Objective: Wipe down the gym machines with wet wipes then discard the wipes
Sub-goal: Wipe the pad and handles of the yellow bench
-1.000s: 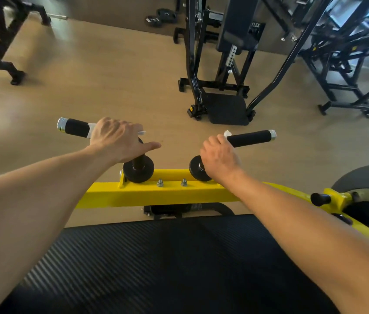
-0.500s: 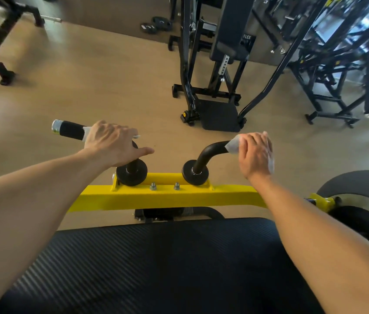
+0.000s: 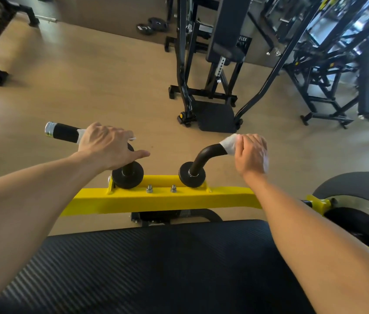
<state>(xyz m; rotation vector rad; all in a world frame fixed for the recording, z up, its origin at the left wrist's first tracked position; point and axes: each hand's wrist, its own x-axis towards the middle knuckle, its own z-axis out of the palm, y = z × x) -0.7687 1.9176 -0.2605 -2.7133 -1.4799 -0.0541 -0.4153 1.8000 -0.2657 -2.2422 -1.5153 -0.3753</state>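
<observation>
1. Wooden gym floor [image 3: 83, 71] spreads beyond the yellow crossbar [image 3: 160, 197], with black machine frames [image 3: 203, 64] standing farther off; nearer you than the crossbar lies the ribbed black pad [image 3: 156, 268].
2. Two black handles rise from the crossbar and bend outward, so each long axis runs sideways, away from the crossbar's middle.
3. Your left hand [image 3: 106, 147] curls over the left handle [image 3: 63, 132] with a wet wipe [image 3: 81, 135] under the palm; white edges peek out on both sides. The thumb points toward the crossbar's middle. The capped outer end lies bare beyond the hand.
4. Your right hand [image 3: 250, 155] wraps the right handle [image 3: 203, 157] with a second wipe [image 3: 230, 143] bunched at the thumb side. The bend down to the crossbar shows bare; the outer end is hidden under your hand.
5. Both grips are narrow, each closed round handle and wipe together.
6. My judgement: each hand serves its own handle, so stroke along the axis, the left outward toward the cap, the right back toward the bend.
7. Keep the wipes trapped; a loose corner could slip off.
</observation>
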